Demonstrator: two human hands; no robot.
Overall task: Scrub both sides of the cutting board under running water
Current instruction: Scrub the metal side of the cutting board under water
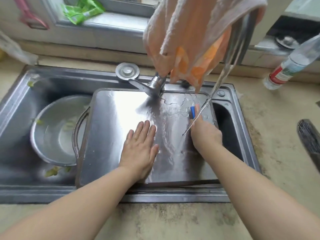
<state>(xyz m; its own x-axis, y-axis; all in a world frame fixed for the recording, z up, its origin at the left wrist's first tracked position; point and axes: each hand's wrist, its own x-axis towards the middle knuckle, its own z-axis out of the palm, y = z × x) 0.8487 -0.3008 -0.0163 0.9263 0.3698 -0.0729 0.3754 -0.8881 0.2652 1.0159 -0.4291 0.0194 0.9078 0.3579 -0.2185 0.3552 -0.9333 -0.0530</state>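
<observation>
A stainless steel cutting board (110, 129) with a loop handle at its left end lies flat across the sink (20, 189). It is wet and shiny. My left hand (140, 148) presses flat on the board's middle, fingers straight. My right hand (204, 130) grips a blue scrubber (192, 112) against the board's far right corner. A thin stream of water (213, 90) falls from the faucet spout (240, 40) onto my right hand and the board.
A steel bowl (52, 135) sits in the left basin, partly under the board. Vegetable scraps lie around it. A pink and orange cloth (187, 32) hangs over the faucet. A plastic bottle (292, 63) leans at the right, and a dark knife handle (310, 141) lies on the counter.
</observation>
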